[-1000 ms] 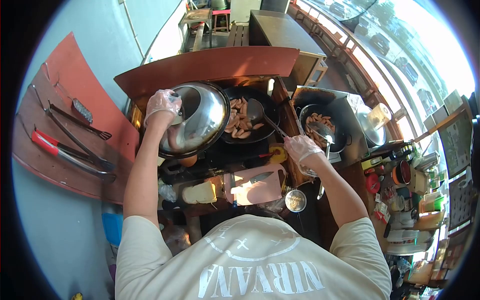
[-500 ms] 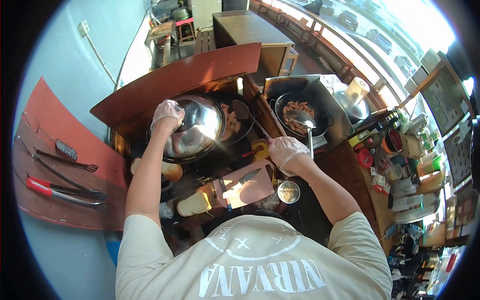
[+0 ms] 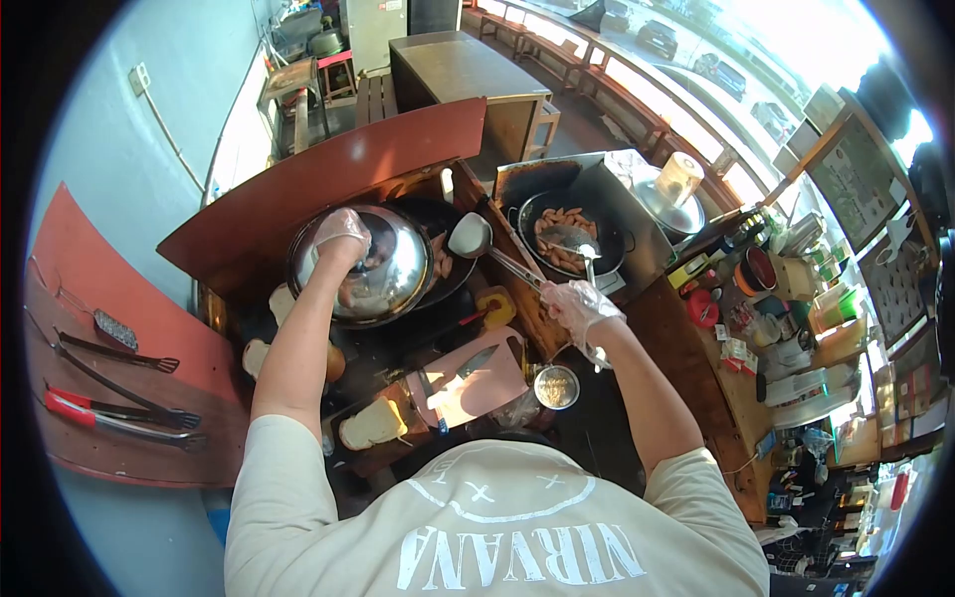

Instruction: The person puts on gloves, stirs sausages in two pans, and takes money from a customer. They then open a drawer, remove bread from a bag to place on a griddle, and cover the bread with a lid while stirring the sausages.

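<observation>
My left hand (image 3: 343, 237), in a clear plastic glove, is closed on top of a shiny domed lid (image 3: 393, 274), its grip point hidden by the fingers. The lid covers much of a large dark pan (image 3: 460, 284), where browned pieces (image 3: 439, 261) show at the right side. My gloved right hand (image 3: 582, 308) is wrapped round the long handle of a ladle (image 3: 470, 237). The ladle's bowl is raised over the pan's right rim. Just beyond that hand, a second wok (image 3: 617, 237) holds sausage-like pieces (image 3: 567, 221) and a skimmer (image 3: 575, 242).
A pink cutting board (image 3: 477, 393) with a knife (image 3: 477, 362), sliced bread (image 3: 373, 425) and a small bowl (image 3: 556, 387) lie nearer me. Red panels (image 3: 338, 154) stand behind the stove. Tongs (image 3: 124, 414) lie on the left board. Bottles and containers crowd the right.
The ladle has been lifted from the pan and turned, so its bowl now shows light. My right hand has shifted with it. The view has swung somewhat, and the lid still covers the pan.
</observation>
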`<state>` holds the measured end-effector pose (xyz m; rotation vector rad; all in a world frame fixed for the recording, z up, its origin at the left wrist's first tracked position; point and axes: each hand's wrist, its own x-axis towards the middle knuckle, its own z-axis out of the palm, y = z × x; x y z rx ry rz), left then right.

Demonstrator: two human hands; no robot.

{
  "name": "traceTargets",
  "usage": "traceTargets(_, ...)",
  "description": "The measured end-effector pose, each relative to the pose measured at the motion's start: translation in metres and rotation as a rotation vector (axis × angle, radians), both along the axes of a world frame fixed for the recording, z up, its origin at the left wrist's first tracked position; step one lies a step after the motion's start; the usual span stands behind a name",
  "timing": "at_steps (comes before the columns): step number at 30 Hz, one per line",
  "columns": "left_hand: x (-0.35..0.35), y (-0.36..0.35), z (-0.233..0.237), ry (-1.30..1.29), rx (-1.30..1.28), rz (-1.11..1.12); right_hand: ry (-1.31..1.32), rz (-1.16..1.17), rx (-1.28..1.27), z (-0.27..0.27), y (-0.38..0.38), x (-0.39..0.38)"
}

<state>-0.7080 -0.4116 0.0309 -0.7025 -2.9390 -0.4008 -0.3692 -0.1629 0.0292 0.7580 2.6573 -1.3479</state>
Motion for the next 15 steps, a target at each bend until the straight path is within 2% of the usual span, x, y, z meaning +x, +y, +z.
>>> traceTargets(1,-0.002,0.006,-0.002,0.000,0.010,-0.003,-0.033,-0.276,-0.367,0.024,-0.019,0.001)
traceTargets(3,-0.003,0.018,-0.005,-0.070,-0.015,-0.003,-0.015,-0.484,-0.573,0.043,-0.030,0.006)
traceTargets(7,0.000,0.047,-0.006,-0.116,-0.005,-0.050,0.043,-0.532,-0.596,0.036,-0.028,0.015)
traceTargets(9,0.006,0.058,-0.005,-0.102,0.022,-0.070,0.137,-0.507,-0.832,0.032,-0.026,0.018)
traceTargets(13,0.007,0.071,-0.020,-0.132,0.097,-0.022,0.159,-0.459,-0.806,0.014,-0.027,0.016)
traceTargets(15,0.022,0.065,-0.009,0.187,0.062,-0.043,0.111,-0.512,-0.857,0.012,-0.032,0.013)
